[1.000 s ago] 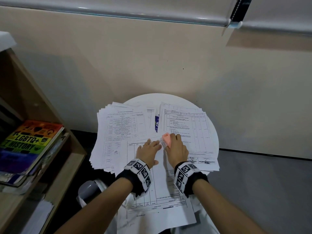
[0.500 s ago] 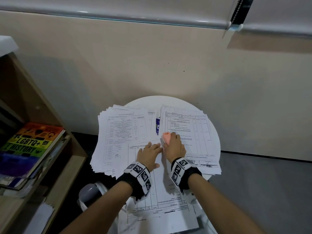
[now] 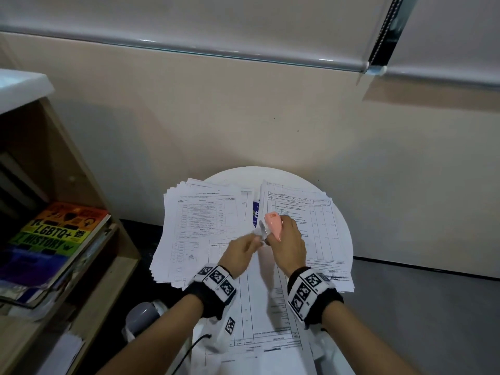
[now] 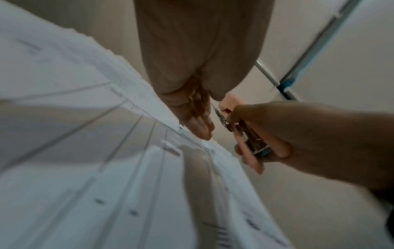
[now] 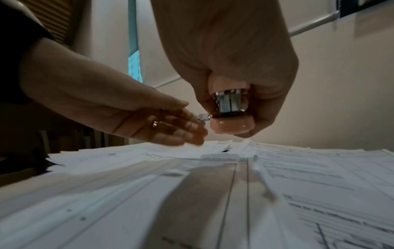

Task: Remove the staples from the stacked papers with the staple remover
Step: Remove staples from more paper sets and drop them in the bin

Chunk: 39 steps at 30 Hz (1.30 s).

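A pink staple remover [image 3: 273, 224] [image 5: 231, 124] is gripped in my right hand [image 3: 288, 242] [image 5: 230, 59], lifted a little above the papers with its metal claws pointing left. My left hand [image 3: 242, 250] [image 5: 138, 114] hovers beside it with straight fingers, its fingertips [image 4: 200, 123] at the claws. No staple is clear enough to make out there. A long printed sheet [image 3: 259, 307] lies under both hands. Behind it, a left paper stack [image 3: 203, 220] and a right paper stack [image 3: 311, 226] cover a round white table [image 3: 270, 174].
A wooden shelf [image 3: 89, 280] with a rainbow-covered book [image 3: 54, 234] stands close on the left. A blue printed item [image 3: 255, 212] peeks out between the two stacks. A grey rounded object [image 3: 143, 315] sits low beside the table. The wall is right behind the table.
Both hands have lifted off the sheet. The right hand has raised and tipped the remover, and the left hand has left its flat hold on the paper and reached to the claws.
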Available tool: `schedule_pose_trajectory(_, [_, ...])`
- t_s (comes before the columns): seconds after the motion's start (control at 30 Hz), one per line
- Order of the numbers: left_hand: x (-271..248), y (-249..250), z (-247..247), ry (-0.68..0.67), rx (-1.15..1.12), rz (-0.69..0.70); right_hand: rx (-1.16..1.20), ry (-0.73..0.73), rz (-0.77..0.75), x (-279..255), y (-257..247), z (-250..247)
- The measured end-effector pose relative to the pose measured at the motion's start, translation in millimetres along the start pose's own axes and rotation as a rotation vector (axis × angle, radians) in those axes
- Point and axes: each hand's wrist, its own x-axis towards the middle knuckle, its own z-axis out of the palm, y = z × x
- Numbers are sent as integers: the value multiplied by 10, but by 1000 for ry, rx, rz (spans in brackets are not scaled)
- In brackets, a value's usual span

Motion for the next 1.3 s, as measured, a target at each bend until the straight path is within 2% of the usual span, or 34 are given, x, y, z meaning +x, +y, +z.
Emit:
schedule_pose_trajectory(0.07, [-107,118,51,156,-398,-68,47,10,-33,-80,-57,-31])
schedule_pose_trajectory(0.17, [-247,176,109,347,-608,-97,107,12,-84,-240,-183,-23])
schedule_pose_trajectory(0.27, [-358,152,46,486,-645,-115,105,-9,-133,-415,-313,37])
schedule_pose_trajectory(0.4, [-559,133,-201,558,-657,-142,33,-46,-239,-651,-465,127])
schedule_pose_trajectory(0.47, [-675,52,-442,613,-628,-166,-42,-93,-346,-769,-538,223])
schedule_pose_trajectory(0.57, [-806,-151,-869,657,-519,-157,-60,-140,-371,-775,-490,267])
schedule_pose_trajectory(0.67, [-1144,-509,-1367,617,-233,-196,89,-172,-187,-645,-308,327])
schedule_pose_trajectory(0.77, [-1512,-981,-1639,546,35,-349,236,-206,58,-511,-156,369])
schedule_pose_trajectory(0.83, [-1636,-1341,-1640,495,133,-462,296,-254,161,-450,-68,403])
schedule_pose_trajectory(1.0, [-1453,-2305,-1517,382,186,-732,292,-334,240,-317,101,488])
schedule_pose_trajectory(1.17, [-1132,-3006,-1385,306,266,-799,254,-368,261,-289,117,475])
schedule_pose_trajectory(1.3, [-1076,-2865,-1387,331,218,-775,235,-368,260,-307,77,474])
